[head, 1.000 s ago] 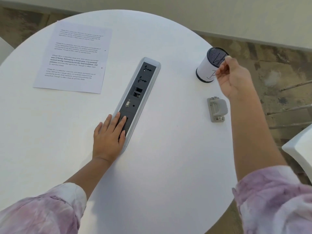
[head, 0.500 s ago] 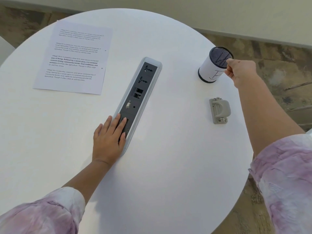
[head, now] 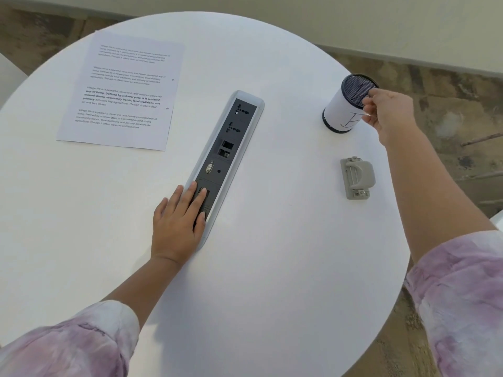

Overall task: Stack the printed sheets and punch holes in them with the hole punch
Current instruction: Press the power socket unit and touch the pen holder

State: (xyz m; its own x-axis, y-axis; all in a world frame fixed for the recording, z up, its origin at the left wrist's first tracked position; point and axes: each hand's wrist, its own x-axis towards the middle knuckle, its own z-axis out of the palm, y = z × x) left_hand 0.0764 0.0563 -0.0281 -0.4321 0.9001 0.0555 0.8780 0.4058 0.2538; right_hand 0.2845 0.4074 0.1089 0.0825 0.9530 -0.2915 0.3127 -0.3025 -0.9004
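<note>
The printed sheets [head: 119,91] lie flat at the table's far left, text facing up. A grey hole punch [head: 357,177] sits near the right edge of the table. My left hand [head: 178,221] rests flat, fingers extended, on the near end of the socket panel and holds nothing. My right hand [head: 388,112] is at the far right, its fingers pinched on the rim and right side of a black mesh cup [head: 341,110] wrapped in white paper. The punch lies below and left of my right forearm, untouched.
A long grey socket panel [head: 226,148] is set into the middle of the round white table [head: 272,268]. The table edge curves close to the cup and the punch. A tiled floor and a pale wall lie beyond.
My right hand drew back from the cup's rim into a fist, then returned with its fingers on the rim. My left hand, the sheets and the punch stayed put.
</note>
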